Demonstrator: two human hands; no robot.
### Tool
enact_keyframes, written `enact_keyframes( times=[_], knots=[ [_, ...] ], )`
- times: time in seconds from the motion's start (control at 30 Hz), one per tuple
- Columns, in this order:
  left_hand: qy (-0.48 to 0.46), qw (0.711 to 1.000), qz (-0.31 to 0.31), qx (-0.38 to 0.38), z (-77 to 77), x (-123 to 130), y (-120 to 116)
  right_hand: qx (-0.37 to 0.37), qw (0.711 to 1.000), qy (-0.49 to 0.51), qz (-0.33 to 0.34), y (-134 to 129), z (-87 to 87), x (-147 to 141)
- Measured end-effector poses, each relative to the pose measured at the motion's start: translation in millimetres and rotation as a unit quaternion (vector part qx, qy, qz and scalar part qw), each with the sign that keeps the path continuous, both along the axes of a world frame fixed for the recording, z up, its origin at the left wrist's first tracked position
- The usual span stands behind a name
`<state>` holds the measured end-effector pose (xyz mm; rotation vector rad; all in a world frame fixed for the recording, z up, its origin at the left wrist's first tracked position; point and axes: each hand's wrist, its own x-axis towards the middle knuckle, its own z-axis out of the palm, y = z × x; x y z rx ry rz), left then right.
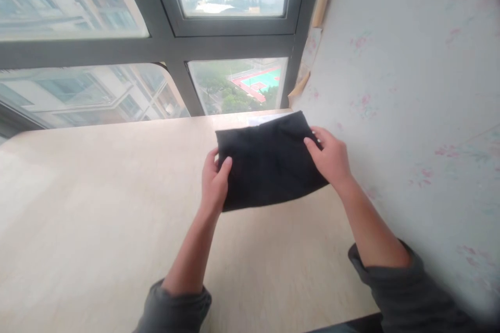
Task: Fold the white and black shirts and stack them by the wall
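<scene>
A black folded cloth point(269, 164) is held up above the pale surface, stretched between both hands. My left hand point(215, 179) grips its left edge, thumb on the front and fingers behind. At the cloth's right edge, my right hand point(330, 156) pinches it the same way, a little higher than the left. The cloth's top edge slants up to the right, and its bottom edge curves. The fingers behind the cloth are partly hidden.
The pale tabletop point(105, 218) reaches to a grey window frame point(234, 47) at the back. A wall with floral paper point(410, 114) stands close on the right, its paper peeling near the window. Something white point(269, 118) lies behind the cloth.
</scene>
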<state>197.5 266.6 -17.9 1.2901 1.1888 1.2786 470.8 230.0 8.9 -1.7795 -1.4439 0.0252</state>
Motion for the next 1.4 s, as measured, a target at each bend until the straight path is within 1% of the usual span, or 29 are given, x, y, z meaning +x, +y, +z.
enact_keyframes(
  times=[0.07, 0.13, 0.17, 0.2, 0.23, 0.3, 0.37, 0.4, 0.47, 0.5, 0.53, 0.6, 0.73, 0.8, 0.87, 0.93, 1.0, 1.07, 1.1, 1.17, 1.23, 1.3, 1.4],
  knots=[
    [0.001, 0.999, -0.02, 0.037, 9.8, 27, 52, 0.015, 0.999, -0.033, -0.023, 43, 17.7, 24],
    [0.038, 0.998, -0.03, 0.034, 15.1, 51, 101, 0.005, 0.997, -0.065, -0.044, 84, 28.9, 46],
    [0.068, 0.997, -0.03, 0.023, 14.4, 61, 122, -0.008, 0.995, -0.081, -0.053, 104, 30.4, 56],
    [0.088, 0.996, -0.034, 0.011, 10.6, 70, 139, -0.028, 0.993, -0.098, -0.062, 121, 28.7, 64],
    [0.107, 0.993, -0.04, -0.004, 3.7, 77, 152, -0.062, 0.988, -0.12, -0.069, 135, 23.4, 70],
    [0.141, 0.987, -0.061, -0.037, -18.0, 86, 167, -0.152, 0.971, -0.168, -0.073, 155, 3.6, 79],
    [0.177, 0.979, -0.082, -0.065, -43.7, 89, 169, -0.232, 0.949, -0.202, -0.065, 163, -23.1, 83],
    [0.193, 0.975, -0.089, -0.072, -55.1, 89, 168, -0.257, 0.941, -0.211, -0.06, 164, -36.3, 83],
    [0.215, 0.97, -0.091, -0.071, -70.5, 87, 165, -0.273, 0.936, -0.217, -0.052, 162, -57.2, 84],
    [0.224, 0.968, -0.09, -0.065, -73.9, 86, 164, -0.274, 0.935, -0.221, -0.052, 160, -63.6, 84],
    [0.232, 0.967, -0.09, -0.058, -74.6, 86, 164, -0.272, 0.934, -0.225, -0.053, 159, -67.2, 84],
    [0.25, 0.963, -0.095, -0.039, -70.3, 86, 164, -0.261, 0.935, -0.231, -0.057, 157, -67.0, 86],
    [0.301, 0.947, -0.111, -0.007, -56.0, 88, 159, -0.251, 0.937, -0.238, -0.046, 158, -54.8, 90],
    [0.337, 0.934, -0.116, 0.002, -49.7, 88, 152, -0.256, 0.936, -0.238, -0.028, 162, -50.1, 90],
    [0.372, 0.922, -0.109, 0.019, -43.1, 89, 145, -0.251, 0.939, -0.236, -0.003, 166, -48.7, 87],
    [0.4, 0.909, -0.101, 0.053, -37.1, 93, 139, -0.234, 0.945, -0.229, 0.03, 170, -51.8, 83],
    [0.421, 0.894, -0.115, 0.097, -34.4, 99, 133, -0.22, 0.95, -0.212, 0.059, 173, -60.4, 79],
    [0.44, 0.878, -0.144, 0.123, -37.3, 106, 129, -0.223, 0.954, -0.188, 0.066, 174, -73.8, 80],
    [0.448, 0.871, -0.157, 0.124, -40.7, 108, 127, -0.228, 0.956, -0.176, 0.063, 174, -81.3, 81],
    [0.463, 0.863, -0.169, 0.112, -49.6, 110, 123, -0.239, 0.957, -0.153, 0.054, 173, -95.0, 85],
    [0.47, 0.86, -0.169, 0.102, -57.2, 110, 119, -0.243, 0.959, -0.137, 0.052, 172, -103.6, 89],
    [0.47, 0.861, -0.165, 0.104, -60.4, 107, 116, -0.238, 0.961, -0.126, 0.054, 173, -105.4, 90],
    [0.462, 0.865, -0.164, 0.108, -58.6, 95, 109, -0.22, 0.967, -0.114, 0.057, 171, -97.9, 85]
  ],
)
